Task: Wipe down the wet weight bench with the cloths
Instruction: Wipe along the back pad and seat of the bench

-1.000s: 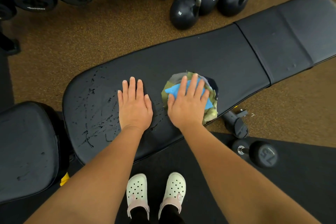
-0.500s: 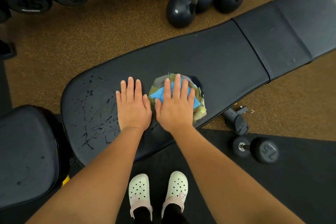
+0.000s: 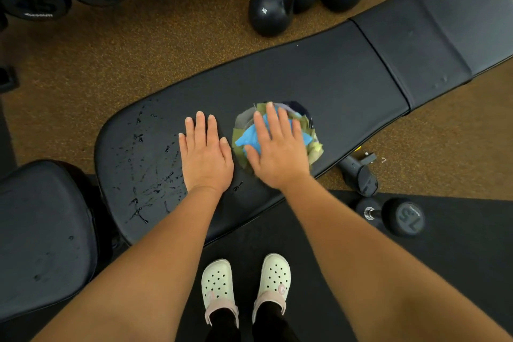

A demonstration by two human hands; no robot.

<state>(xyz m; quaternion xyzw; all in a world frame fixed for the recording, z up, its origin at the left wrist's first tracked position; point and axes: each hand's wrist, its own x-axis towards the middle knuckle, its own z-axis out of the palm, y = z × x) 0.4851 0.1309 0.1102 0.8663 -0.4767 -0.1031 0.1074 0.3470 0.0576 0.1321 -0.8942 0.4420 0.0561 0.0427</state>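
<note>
- back to the right goes the right hand [image 3: 277, 153], dragging the bunched cloths [image 3: 251, 138] along, and a gap opens from the left hand [image 3: 206, 155].
- both hands are released and flat: the right palm presses the cloths, fingers straight, and the left rests bare on the table [image 3: 319, 78].
- cloths sit mid-table, just right of the left hand. the droplets [image 3: 147, 183] bead on its far side, toward the rounded end.
- my read: mid-wipe, wet patch not yet reached. to do it well, lift the left hand clear, keep even palm pressure, and run overlapping strokes leftward through the beads, turning to a dry face if it smears.
</note>
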